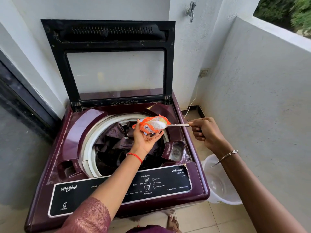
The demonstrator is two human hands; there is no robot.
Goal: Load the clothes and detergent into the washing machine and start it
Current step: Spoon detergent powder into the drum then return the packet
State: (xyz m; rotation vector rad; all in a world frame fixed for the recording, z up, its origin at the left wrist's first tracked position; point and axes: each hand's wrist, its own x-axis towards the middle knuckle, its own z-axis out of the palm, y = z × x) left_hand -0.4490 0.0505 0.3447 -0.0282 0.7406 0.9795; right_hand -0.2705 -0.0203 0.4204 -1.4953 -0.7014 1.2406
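A maroon top-loading washing machine (55,142) stands with its black-framed lid (116,64) raised. Dark clothes (114,142) fill the drum. My left hand (146,138) holds an orange detergent packet (149,126) over the drum's right side. My right hand (204,130) pinches the handle of a metal spoon (178,125), whose bowl carries a heap of white powder (159,125) at the packet's mouth. An open detergent tray (175,150) sits at the drum's right, below both hands. The control panel (161,184) runs along the front edge.
A white bucket (217,184) stands on the tiled floor right of the machine. A tap (191,11) is on the back wall, a wall socket (204,72) with a white cable lower down. A low parapet wall closes the right side. My bare foot (172,222) is at the machine's front.
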